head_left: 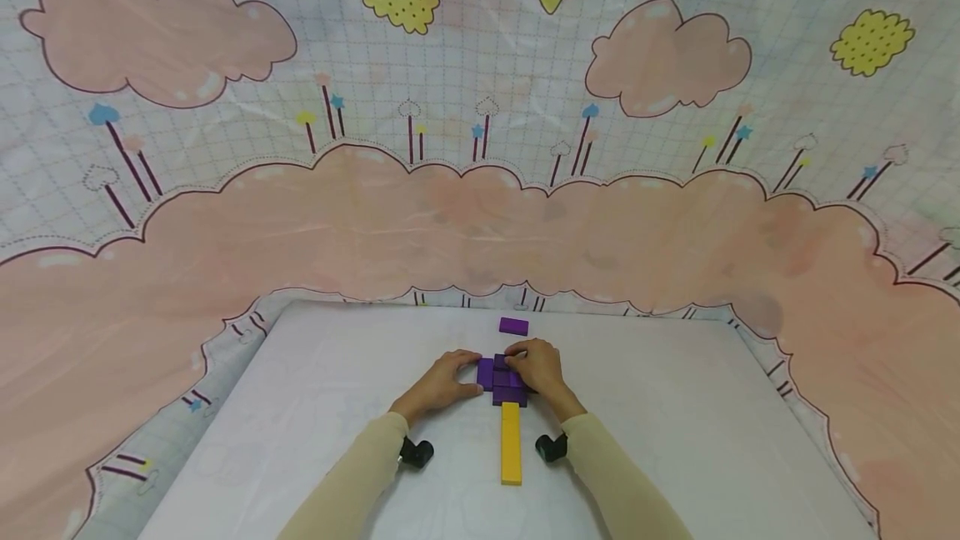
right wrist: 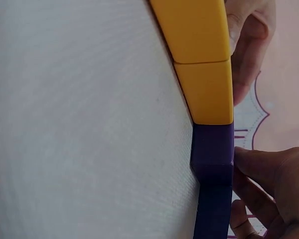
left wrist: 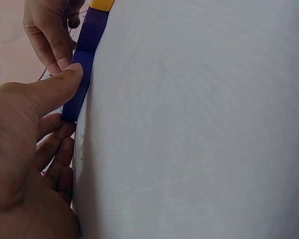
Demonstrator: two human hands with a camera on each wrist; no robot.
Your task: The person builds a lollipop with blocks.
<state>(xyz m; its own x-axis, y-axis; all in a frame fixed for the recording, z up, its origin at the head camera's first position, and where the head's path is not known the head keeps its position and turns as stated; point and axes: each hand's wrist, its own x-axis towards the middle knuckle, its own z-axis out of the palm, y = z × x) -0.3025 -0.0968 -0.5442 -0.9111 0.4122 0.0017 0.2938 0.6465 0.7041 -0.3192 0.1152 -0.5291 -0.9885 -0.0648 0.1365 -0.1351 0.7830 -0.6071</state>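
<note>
In the head view, purple wooden blocks (head_left: 510,397) lie close together in a small cluster on the white tabletop. On its left side, my left hand (head_left: 442,382) holds an upright-set purple block (head_left: 485,374) between thumb and fingers; in the left wrist view the thumb (left wrist: 65,87) lies against this block. My right hand (head_left: 538,365) reaches over the cluster's right part, its fingertips pinching at a dark purple block (head_left: 500,362) and partly hiding the blocks there. From the cluster, a row of yellow blocks (head_left: 511,444) runs toward me, also seen in the right wrist view.
A single purple block (head_left: 513,326) lies apart beyond the cluster. The white tabletop (head_left: 337,357) ends at a back edge, where a cloud-patterned cloth (head_left: 450,223) hangs. A black wrist device (head_left: 417,452) sits on the left wrist, another (head_left: 552,447) on the right.
</note>
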